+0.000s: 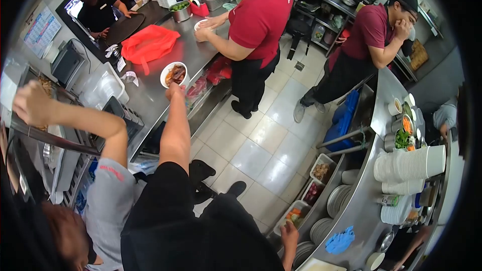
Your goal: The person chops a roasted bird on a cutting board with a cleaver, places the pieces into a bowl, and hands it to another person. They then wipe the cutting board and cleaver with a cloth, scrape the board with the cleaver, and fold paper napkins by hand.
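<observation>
My left hand reaches out over the steel counter, closed on the near rim of a white bowl. Pieces of glazed brown meat lie in this bowl. Low on the right is my right hand, its fingers loosely bent and apart, with nothing visible in them. It hangs close to a white tub of orange and green cut vegetables. A red bag rests on the counter just beyond the bowl.
A co-worker in red stands at the counter, hands on a small white bowl. Another co-worker leans on the right bench. A grey-sleeved person is close on my left. Stacked white bowls and a blue cloth occupy the right bench.
</observation>
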